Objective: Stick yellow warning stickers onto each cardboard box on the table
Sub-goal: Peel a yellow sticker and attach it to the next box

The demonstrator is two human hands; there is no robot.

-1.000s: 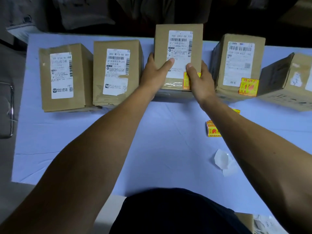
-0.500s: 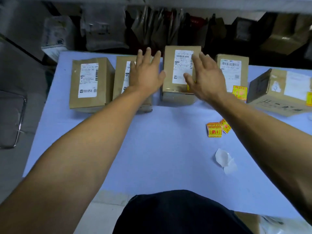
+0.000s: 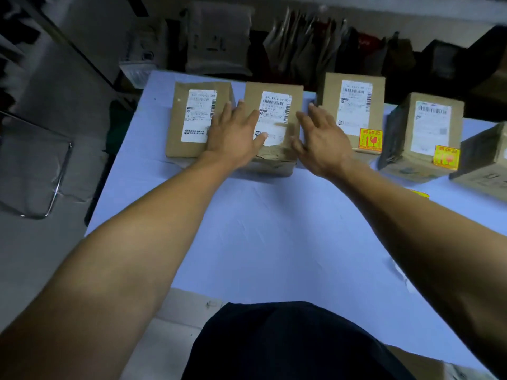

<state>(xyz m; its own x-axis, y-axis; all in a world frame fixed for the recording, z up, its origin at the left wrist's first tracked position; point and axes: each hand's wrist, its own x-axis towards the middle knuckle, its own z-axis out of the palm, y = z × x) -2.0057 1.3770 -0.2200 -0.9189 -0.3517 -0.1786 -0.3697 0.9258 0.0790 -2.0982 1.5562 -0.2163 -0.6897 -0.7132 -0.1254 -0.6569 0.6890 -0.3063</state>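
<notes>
- Five cardboard boxes stand in a row along the far side of the table (image 3: 274, 229), which is covered in a pale blue cloth.
- The left hand (image 3: 233, 135) lies with straight, slightly spread fingers over the left part of the second box (image 3: 274, 127); its thumb tip rests on that box's white shipping label (image 3: 275, 111).
- The right hand (image 3: 323, 144) is at the right edge of the same box, fingers straight and a little apart, holding nothing; whether it touches the cardboard cannot be told.
- The leftmost box (image 3: 197, 119), just beside the second, carries only a white label.
- The third box (image 3: 354, 105) has a yellow warning sticker (image 3: 370, 139) at the near right corner of its top face.
- The fourth box (image 3: 425, 133) bears a second yellow sticker (image 3: 445, 157) at its near right corner.
- The fifth box (image 3: 485, 157) is cut off by the right edge of the view.
- A loose yellow sticker (image 3: 419, 193) lies on the cloth near the fourth box, partly hidden by the right forearm.
- A scrap of white backing paper (image 3: 397, 267) lies on the cloth at the near right, beside that forearm.
</notes>
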